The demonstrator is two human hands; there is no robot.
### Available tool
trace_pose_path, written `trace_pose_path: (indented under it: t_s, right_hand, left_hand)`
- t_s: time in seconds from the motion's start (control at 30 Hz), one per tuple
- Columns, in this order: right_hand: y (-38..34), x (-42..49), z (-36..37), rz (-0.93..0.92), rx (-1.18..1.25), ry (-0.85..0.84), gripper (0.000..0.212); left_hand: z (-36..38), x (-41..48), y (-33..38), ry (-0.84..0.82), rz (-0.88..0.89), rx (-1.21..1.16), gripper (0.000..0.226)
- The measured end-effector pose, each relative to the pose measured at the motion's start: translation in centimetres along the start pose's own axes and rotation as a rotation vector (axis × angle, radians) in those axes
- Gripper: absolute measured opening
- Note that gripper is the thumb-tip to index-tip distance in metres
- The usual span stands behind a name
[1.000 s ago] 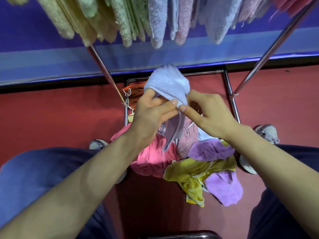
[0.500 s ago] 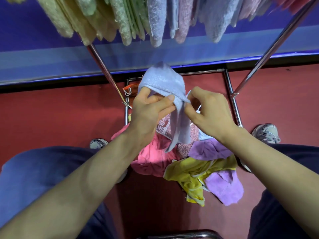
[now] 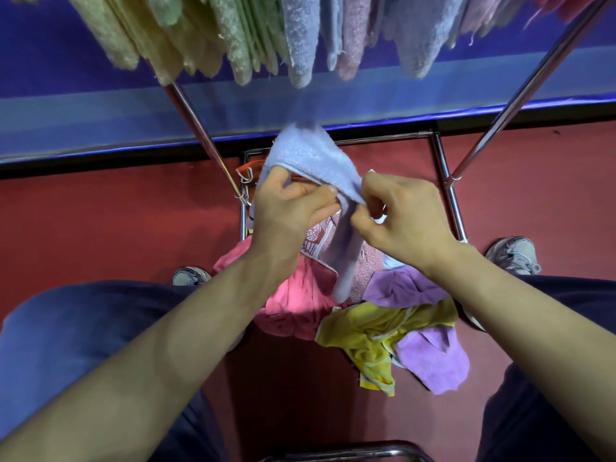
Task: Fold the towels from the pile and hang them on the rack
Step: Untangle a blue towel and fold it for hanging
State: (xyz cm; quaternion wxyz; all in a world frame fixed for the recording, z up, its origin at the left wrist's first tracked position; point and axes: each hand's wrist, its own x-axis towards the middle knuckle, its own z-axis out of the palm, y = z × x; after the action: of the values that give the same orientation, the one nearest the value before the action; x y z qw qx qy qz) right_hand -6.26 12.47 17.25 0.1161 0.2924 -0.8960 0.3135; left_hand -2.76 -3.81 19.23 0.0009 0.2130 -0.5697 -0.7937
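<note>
Rack legs [image 3: 201, 136] flank left hand [image 3: 286, 213] and right hand [image 3: 408, 223] pinching blue towel [image 3: 308, 155].

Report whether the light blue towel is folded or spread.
Neither: the light blue towel is bunched over the left hand, one end hanging, the right hand pinching its edge.

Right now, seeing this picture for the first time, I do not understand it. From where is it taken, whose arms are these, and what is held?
There is no machine. A person wears one camera on the head, looking down, so the arms are their own. The left hand and the right hand each pinch a light blue towel. Below, on the red floor, lies a pile: a pink towel, a yellow towel, a purple towel. Other towels hang on the metal rack above.
</note>
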Motion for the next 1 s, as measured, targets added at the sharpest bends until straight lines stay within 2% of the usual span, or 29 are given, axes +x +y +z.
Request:
trace_pose_path:
  t_s: [0.17, 0.33, 0.47, 0.53, 0.6, 0.8, 0.9, 1.0]
  right_hand:
    - [-0.2, 0.0, 0.1, -0.005, 0.0, -0.026, 0.018]
    - [-0.1, -0.1, 0.3, 0.013, -0.06, -0.111, 0.021]
    - [0.1, -0.1, 0.5, 0.063, -0.064, -0.111, 0.03]
    - [-0.2, -0.2, 0.7, 0.125, -0.099, -0.091, 0.036]
    - [-0.4, -0.1, 1.0, 0.208, -0.137, -0.095, 0.041]
    - [-0.8, 0.7, 0.9, 0.396, -0.06, -0.067, 0.034]
    - [-0.4, 1.0, 0.6, 0.368, 0.019, -0.01, 0.029]
    - [-0.4, 1.2, 0.3, 0.296, 0.063, 0.04, 0.024]
  left_hand:
    - [0.1, 0.0, 0.2, -0.04, -0.027, -0.01, 0.04]
    - [0.3, -0.2, 0.5, -0.052, -0.039, 0.028, 0.051]
    - [0.5, -0.3, 0.2, -0.011, -0.04, 0.047, 0.044]
    - [0.5, -0.2, 0.1, -0.002, -0.067, 0.034, 0.032]
    - [0.7, -0.3, 0.0, -0.006, -0.112, 0.024, 0.017]
    - [1.5, -0.6, -1.0, -0.031, -0.264, -0.009, 0.013]
    - [1.5, -0.3, -0.9, -0.001, -0.4, -0.106, 0.008]
    - [1.2, -0.1, -1.0, 0.022, -0.511, -0.109, 0.014]
